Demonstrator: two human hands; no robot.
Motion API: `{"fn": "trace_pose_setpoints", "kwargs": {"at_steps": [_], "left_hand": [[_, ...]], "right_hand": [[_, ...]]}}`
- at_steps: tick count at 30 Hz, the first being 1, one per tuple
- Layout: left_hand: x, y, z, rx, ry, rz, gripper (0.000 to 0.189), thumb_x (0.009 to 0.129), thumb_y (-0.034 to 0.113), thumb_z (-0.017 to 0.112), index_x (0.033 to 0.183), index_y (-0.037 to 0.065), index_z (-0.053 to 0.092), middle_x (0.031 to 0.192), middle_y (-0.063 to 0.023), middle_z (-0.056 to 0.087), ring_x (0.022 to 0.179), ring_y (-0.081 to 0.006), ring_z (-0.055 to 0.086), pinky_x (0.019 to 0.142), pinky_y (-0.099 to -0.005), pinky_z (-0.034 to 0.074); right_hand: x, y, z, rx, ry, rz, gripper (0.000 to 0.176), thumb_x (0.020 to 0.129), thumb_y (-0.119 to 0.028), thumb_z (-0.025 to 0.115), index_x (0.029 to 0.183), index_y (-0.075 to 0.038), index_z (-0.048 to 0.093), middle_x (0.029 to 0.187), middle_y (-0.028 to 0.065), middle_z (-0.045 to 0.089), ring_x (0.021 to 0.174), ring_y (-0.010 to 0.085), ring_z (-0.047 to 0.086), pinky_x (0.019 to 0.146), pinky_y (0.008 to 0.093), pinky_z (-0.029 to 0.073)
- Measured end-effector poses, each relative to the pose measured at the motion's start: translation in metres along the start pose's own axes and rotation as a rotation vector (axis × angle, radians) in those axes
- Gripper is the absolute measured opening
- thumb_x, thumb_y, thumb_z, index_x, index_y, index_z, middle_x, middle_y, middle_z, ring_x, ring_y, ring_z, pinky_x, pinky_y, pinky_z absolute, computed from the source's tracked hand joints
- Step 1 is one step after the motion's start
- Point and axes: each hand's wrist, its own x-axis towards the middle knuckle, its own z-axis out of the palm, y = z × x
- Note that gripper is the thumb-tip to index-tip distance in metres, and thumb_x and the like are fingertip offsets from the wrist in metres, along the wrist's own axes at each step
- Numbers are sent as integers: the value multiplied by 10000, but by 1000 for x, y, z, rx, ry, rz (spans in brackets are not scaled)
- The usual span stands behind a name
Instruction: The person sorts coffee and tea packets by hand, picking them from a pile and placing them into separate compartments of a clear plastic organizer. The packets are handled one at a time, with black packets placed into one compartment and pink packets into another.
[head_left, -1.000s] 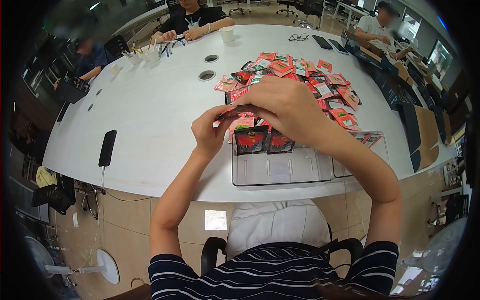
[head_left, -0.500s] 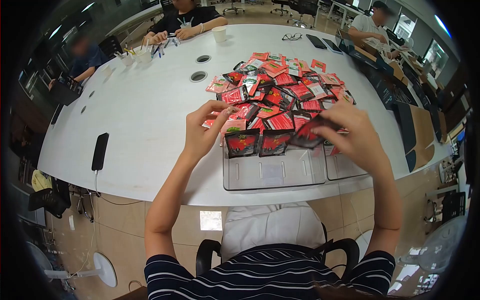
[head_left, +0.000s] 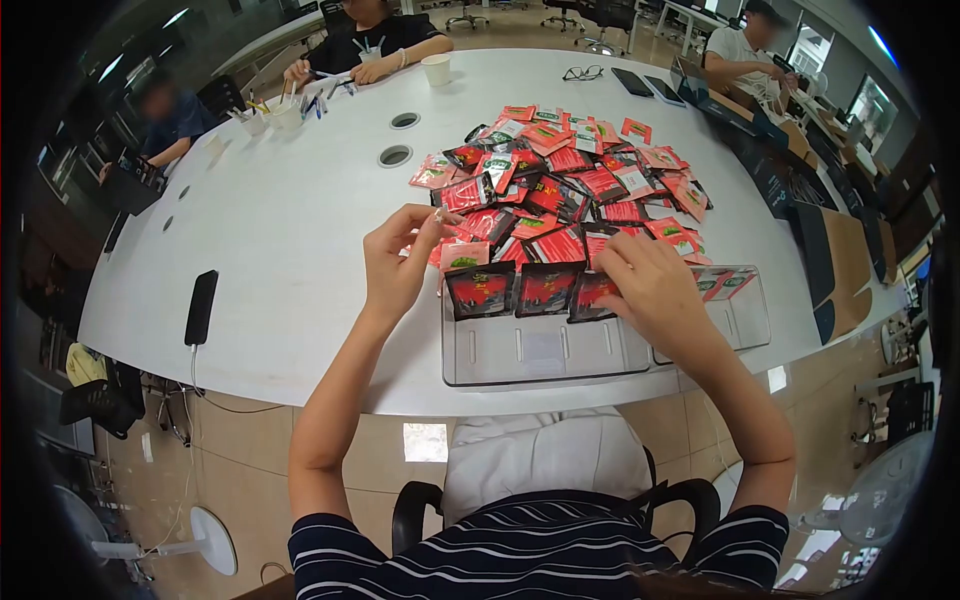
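A heap of red, pink and black packets (head_left: 560, 195) lies on the white table. In front of it is a clear plastic tray (head_left: 545, 375). Two dark packets with red prints (head_left: 482, 292) stand side by side along its back wall. My right hand (head_left: 650, 290) has its fingers on a third dark packet (head_left: 592, 294), upright beside them. My left hand (head_left: 400, 262) hovers at the heap's left edge, thumb and forefinger close together; whether something small is between them I cannot make out. A second clear tray (head_left: 750, 325), partly behind my right arm, has red packets at its back.
A black phone (head_left: 201, 308) with a cable lies at the left. Cups with pens (head_left: 286, 116), a white cup (head_left: 436, 70), glasses (head_left: 583, 73) and two phones (head_left: 632, 82) are farther back. Open cardboard boxes (head_left: 835, 270) stand right. Other people sit around.
My right hand has moved left and down, bringing the third packet upright into the tray beside the other two. More of the right tray shows. My left hand has shifted slightly left.
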Motion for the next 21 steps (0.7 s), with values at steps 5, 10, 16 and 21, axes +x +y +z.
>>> {"fn": "trace_pose_setpoints", "kwargs": {"at_steps": [5,10,16,21], "left_hand": [[-2,-1,3,45,-3,35,164,918,98,532,897,-18,646,851,-74,685,731,-131,654,633,-261,513],[-2,2,2,56,-38,11,180,933,110,518,915,-34,626,869,-95,682,741,-126,632,656,-254,502],[-2,1,3,55,-25,15,164,920,102,536,907,-23,642,838,-84,681,717,-125,645,631,-250,506],[-3,-4,3,62,-13,44,151,908,97,553,892,-13,656,821,-72,682,700,-130,659,609,-249,510]], "right_hand": [[3,3,-3,90,-51,72,534,589,-191,802,1012,-95,490,959,41,512,890,227,524,746,347,410],[3,3,-1,161,-144,91,560,612,-184,796,1064,-92,479,972,55,535,931,241,526,763,363,407],[3,3,4,195,-223,64,658,597,-209,812,1147,-80,474,1041,81,555,979,266,524,821,379,401],[2,0,-3,244,-97,89,661,591,-205,811,1152,-67,492,1066,87,561,997,276,525,849,376,403]]}}
